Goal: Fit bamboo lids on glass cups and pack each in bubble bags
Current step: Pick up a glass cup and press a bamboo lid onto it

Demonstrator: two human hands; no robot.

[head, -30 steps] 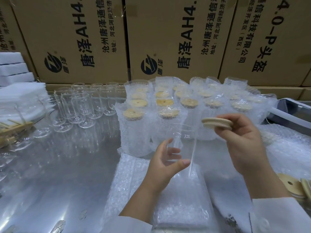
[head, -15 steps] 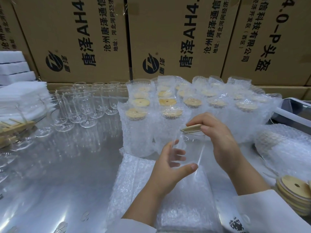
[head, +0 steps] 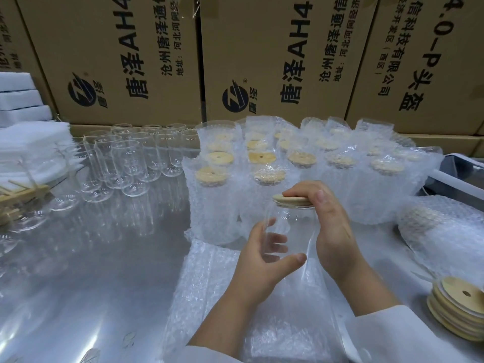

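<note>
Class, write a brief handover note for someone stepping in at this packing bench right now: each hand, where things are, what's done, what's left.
Left hand grips the clear glass cup round its body, above the flat bubble bags.
Right hand holds the round bamboo lid on the cup's mouth; whether fully seated cannot be told.
Done: rows of lidded cups in bubble bags stand behind.
Left: bag this cup, then lid and bag the bare glass cups at the left, with the stacked bamboo lids at the right.
</note>
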